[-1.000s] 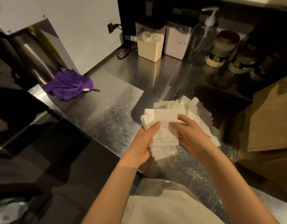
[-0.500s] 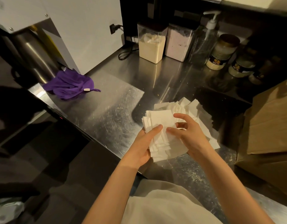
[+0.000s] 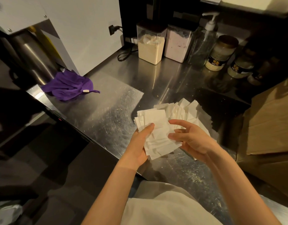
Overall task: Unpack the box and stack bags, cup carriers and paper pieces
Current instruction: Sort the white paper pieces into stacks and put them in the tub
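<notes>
Left hand (image 3: 138,143) grips the paper pieces (image 3: 156,122) from below, thumb pressed on top of the sheaf. Right hand (image 3: 195,140) sits over the right part of the same sheaf, fingers loosely curled, index lifted. Can't tell whether it pinches any sheets or only touches them. Paper is held just above the steel counter (image 3: 99,114), near its front edge. It is fanned and uneven, with the far sheets splayed toward back right.

Progress (judgement): the paper is out of the box (image 3: 270,127) but not squared, so not a stack yet. No bags or cup carriers show anywhere in view. Box interior is hidden, so what is left inside is unknown. Call it partway.

Surroundings: the box stands at right, near the right forearm, and limits room on that side. Purple cloth (image 3: 68,86) lies at left, well apart. Two clear canisters (image 3: 151,47), a pump bottle (image 3: 205,43) and jars (image 3: 221,54) line the back. Counter stretch between cloth and paper looks the likely set-down spot.
</notes>
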Tool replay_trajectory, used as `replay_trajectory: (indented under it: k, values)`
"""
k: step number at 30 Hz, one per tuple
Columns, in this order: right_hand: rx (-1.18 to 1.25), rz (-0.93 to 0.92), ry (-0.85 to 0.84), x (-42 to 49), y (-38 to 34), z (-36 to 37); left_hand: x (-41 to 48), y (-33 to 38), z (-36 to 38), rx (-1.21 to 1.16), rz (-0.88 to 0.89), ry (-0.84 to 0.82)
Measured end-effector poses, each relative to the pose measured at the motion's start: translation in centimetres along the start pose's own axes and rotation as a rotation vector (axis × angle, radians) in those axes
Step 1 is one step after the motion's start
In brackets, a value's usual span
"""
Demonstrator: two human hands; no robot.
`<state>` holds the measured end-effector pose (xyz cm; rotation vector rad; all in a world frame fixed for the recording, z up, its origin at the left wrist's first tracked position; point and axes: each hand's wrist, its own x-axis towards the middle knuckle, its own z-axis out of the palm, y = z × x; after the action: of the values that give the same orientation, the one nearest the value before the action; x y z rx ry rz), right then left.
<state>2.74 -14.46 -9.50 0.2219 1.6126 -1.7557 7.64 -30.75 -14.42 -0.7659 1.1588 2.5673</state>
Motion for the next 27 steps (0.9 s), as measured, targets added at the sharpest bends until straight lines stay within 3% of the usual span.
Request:
replay_trajectory:
  k: [8, 15, 21, 24, 27]
  values:
    - [-0.096, -0.033, 0.083, 0.0, -0.6, 0.2, 0.0, 0.0, 0.0, 0.001, 0.013, -0.035]
    - [-0.107, -0.263, 0.234, -1.3, -2.5, -0.2, 0.7, -0.2, -0.8, -0.058, 0.004, 0.013]
    - [0.106, -0.365, 0.128, -1.8, -3.4, 1.1, 0.7, -0.3, -0.3, 0.051, 0.004, 0.072]
    - [0.007, -0.274, 0.154, -1.0, -1.9, 2.2, 0.4, -0.1, 0.3, 0.115, 0.025, 0.039]
    - [-0.254, -0.219, 0.299, 0.2, 0.2, 2.8, 0.0, 0.3, 0.6, 0.07, 0.004, -0.03]
